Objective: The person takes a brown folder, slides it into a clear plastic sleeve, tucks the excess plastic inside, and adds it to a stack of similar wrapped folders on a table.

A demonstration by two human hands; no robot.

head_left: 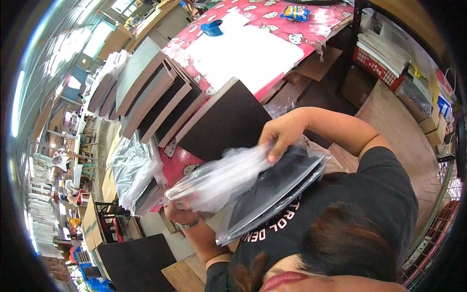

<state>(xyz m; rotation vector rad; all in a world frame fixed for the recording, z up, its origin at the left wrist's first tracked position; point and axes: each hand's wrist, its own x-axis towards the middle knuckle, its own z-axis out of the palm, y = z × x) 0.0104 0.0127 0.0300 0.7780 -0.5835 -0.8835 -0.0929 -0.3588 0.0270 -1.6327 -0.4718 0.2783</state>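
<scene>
A see-through plastic bag [221, 180], bunched and wrinkled, is stretched between my two hands. My right hand [282, 134] pinches its upper right end between thumb and fingers. At the lower left end, my left hand [180, 212] is closed on the bag, its fingers partly covered by the plastic. Below the bag, dark flat panels in plastic sleeves [277, 190] lean against my body. Just beyond it, a black board with a pale edge [226, 119] lies on the table. Several dark boards with pale edges [155, 92] stand stacked to its left.
The table has a pink patterned cover [272, 19] and a large white sheet [248, 53]. On it are a blue tape dispenser-like object [211, 28] and a blue-yellow packet [295, 13]. Plastic-wrapped boards [138, 170] sit left, a red basket [377, 65] right, a black panel [138, 263] lower left.
</scene>
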